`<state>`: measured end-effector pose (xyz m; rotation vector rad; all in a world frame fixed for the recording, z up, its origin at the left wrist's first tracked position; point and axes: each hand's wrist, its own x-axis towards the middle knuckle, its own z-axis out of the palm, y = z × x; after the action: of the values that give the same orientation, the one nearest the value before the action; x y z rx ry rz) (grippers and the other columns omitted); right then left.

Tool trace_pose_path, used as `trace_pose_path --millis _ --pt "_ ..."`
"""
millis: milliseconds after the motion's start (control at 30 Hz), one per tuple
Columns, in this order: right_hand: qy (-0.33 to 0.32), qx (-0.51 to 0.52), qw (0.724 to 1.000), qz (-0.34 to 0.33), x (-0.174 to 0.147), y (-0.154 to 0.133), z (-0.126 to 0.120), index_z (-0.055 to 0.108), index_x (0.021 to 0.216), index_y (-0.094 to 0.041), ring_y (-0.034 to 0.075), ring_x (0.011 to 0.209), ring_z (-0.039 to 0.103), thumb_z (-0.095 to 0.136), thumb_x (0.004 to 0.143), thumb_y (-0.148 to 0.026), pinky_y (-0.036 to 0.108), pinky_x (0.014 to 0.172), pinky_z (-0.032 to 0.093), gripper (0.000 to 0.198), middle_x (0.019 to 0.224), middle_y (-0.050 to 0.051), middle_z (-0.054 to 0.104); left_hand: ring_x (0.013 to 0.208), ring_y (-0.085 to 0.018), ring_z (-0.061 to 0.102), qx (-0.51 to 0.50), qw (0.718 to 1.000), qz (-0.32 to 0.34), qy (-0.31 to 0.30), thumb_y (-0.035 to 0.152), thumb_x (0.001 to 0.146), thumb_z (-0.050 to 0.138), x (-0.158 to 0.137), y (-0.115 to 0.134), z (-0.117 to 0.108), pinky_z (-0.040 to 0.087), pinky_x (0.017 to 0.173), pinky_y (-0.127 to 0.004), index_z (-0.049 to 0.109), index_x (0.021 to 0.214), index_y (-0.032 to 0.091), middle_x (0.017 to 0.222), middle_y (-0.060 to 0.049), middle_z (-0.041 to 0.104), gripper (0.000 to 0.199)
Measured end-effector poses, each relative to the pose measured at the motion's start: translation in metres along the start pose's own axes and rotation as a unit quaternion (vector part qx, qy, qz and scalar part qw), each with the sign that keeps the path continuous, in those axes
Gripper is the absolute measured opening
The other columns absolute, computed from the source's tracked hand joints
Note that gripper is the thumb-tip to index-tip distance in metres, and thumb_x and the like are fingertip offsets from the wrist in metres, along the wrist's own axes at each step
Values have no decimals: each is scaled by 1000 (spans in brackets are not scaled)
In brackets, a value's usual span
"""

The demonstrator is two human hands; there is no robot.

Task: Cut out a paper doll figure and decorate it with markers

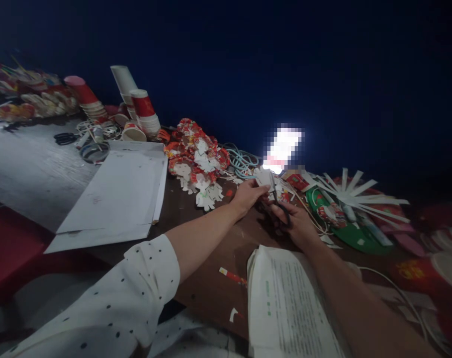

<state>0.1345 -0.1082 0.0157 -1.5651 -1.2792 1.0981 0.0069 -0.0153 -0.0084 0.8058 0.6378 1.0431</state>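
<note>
Brown and dimly lit, the wide, flat desk carries clutter along most of its far edge. A white, shallow, oblong cardboard tray lies towards its left edge, and a thick sheaf of white printed pages rests at the near edge, partly under the right forearm. Towards the right edge, long white paper strips fan out over a round green sheet. A heap of crinkled red paper pieces and white figure-shaped cut-outs crowds the desk just left of the hands; stacked red-and-white paper cups stand near the far left corner. Beyond the hands are a loosely coiled pale blue cable and a glowing rectangle (pixelated, so its details are hidden).

The left hand pinches a small, flat white paper piece between thumb and fingers, above the desk towards its far edge. The right hand has its fingers wrapped around the dark handles of slim metal scissors, their blades against the paper, whose outline is too blurred to tell.
</note>
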Motion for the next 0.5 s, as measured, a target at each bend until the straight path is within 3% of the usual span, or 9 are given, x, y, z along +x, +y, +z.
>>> trace_pose_path --millis 500 --pt "16 20 1000 1 2 8 4 72 107 -19 9 47 44 72 69 -58 21 40 32 54 58 -2 55 57 -11 57 12 999 -15 25 21 65 75 -2 1 4 48 61 -25 64 76 11 63 0 63 18"
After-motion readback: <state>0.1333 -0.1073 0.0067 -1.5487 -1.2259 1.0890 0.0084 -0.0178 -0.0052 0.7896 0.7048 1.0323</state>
